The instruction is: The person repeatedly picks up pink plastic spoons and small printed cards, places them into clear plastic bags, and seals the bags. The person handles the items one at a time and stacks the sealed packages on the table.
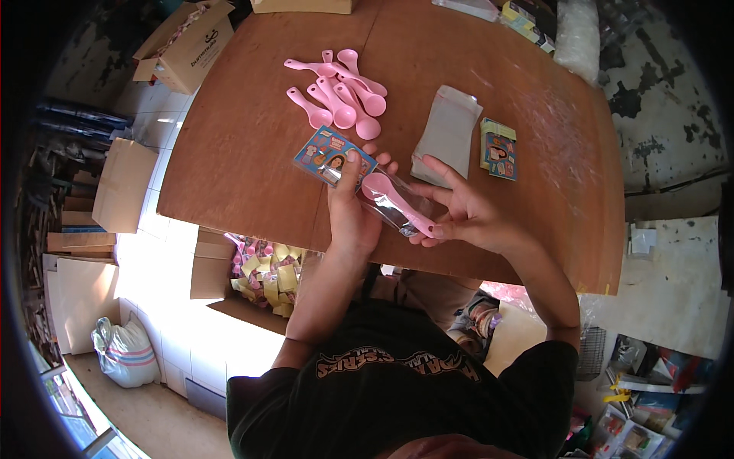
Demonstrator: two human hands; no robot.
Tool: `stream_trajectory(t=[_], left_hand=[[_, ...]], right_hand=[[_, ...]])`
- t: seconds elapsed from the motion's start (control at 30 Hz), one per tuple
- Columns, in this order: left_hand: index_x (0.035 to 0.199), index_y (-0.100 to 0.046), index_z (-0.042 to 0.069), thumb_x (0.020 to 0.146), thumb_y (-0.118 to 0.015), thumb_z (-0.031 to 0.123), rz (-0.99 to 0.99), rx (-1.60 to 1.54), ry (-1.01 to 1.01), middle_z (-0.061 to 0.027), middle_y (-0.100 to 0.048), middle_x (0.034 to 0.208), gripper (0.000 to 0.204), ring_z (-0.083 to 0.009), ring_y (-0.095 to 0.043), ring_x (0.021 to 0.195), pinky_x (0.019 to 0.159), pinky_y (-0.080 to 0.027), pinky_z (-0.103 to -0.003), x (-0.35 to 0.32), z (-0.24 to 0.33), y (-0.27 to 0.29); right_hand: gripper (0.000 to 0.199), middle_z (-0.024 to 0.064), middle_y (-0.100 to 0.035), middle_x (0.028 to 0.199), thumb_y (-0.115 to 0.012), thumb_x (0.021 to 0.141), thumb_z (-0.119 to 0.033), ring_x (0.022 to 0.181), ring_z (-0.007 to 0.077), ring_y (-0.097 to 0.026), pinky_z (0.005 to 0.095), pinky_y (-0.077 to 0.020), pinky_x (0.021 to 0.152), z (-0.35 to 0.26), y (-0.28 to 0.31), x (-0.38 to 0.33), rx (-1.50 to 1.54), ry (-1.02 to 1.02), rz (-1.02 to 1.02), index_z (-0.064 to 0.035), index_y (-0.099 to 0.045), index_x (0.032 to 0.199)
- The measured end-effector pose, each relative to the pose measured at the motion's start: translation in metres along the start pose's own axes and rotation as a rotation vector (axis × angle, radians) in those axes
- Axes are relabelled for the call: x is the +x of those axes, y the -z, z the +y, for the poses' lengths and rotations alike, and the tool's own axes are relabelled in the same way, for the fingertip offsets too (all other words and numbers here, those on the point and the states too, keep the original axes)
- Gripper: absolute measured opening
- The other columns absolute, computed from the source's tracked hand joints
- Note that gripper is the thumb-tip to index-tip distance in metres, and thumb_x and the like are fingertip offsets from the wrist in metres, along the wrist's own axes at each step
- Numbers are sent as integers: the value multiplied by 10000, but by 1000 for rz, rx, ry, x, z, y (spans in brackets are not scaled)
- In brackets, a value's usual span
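My left hand [353, 208] is closed on a blue printed card [315, 153], its thumb pressed on the card's face. Beside it, a pink measuring spoon [399, 202] shows through a shiny clear plastic bag [382, 213]. My right hand [475, 214] pinches the handle end of the spoon and bag between thumb and fingers, with the index finger stretched out. Whether the card sits inside the bag, I cannot tell. Just beyond my hands lies a loose pile of pink spoons [344, 115]. To the right are a stack of clear bags [447, 130] and a stack of printed cards [498, 157].
A brown wooden table [237, 153] spans the front. Below its near edge, an open carton [210, 264] contains pink spoons and yellowish pieces. Another carton [195, 53] stands at the far left. A white sack [126, 352] rests on the floor. Clear plastic wrap [577, 38] is at the far right.
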State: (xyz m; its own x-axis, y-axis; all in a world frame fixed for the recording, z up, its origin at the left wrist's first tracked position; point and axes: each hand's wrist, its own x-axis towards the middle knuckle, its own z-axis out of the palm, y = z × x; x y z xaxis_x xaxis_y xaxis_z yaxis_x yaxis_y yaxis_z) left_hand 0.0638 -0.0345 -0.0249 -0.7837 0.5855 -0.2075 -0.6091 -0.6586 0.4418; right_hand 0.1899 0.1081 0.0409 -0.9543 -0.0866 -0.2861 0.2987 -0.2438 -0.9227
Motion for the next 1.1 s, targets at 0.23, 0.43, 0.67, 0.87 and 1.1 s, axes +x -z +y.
stream_trajectory(t=[0.23,0.43,0.67,0.87,1.1], left_hand=[[1159,-526,14,944,-580,329,-4,22,32,-112,-602,1009,385,-225,-594,970,915,-491,-371,-3,-2,-1],[1126,-525,30,942,-592,294,-38,-65,124,-100,-607,1006,328,-226,-603,948,890,-505,-385,-11,-13,-9],[1277,-413,137,936,-571,419,-193,-120,306,-91,-542,1180,469,-251,-545,1119,975,-446,-456,-17,-17,-18],[1376,-357,78,919,-539,484,-243,-112,515,-146,-437,1335,638,-319,-449,1233,1081,-334,-485,-18,-11,-17],[1350,-392,74,928,-535,320,-243,96,282,-151,-457,1330,510,-305,-491,1196,1053,-365,-472,-26,-4,-21]], right_hand=[[900,313,-170,1496,-577,887,64,989,282,-663,317,-562,855,4,2,-1,29,46,-34,-161,29,1514],[689,211,-299,1468,-591,883,56,952,212,-658,293,-567,811,7,-6,-3,-161,202,138,-51,-240,1466],[206,125,-581,1162,-543,897,85,906,155,-642,259,-547,751,5,-25,-9,-318,588,425,67,-624,1086],[164,89,-671,939,-592,880,60,758,104,-630,231,-518,664,-74,-26,-36,-820,889,1079,39,-673,1021],[149,38,-678,864,-660,821,-72,603,69,-567,219,-446,544,-115,34,-9,-1377,608,1189,-50,-729,950]])
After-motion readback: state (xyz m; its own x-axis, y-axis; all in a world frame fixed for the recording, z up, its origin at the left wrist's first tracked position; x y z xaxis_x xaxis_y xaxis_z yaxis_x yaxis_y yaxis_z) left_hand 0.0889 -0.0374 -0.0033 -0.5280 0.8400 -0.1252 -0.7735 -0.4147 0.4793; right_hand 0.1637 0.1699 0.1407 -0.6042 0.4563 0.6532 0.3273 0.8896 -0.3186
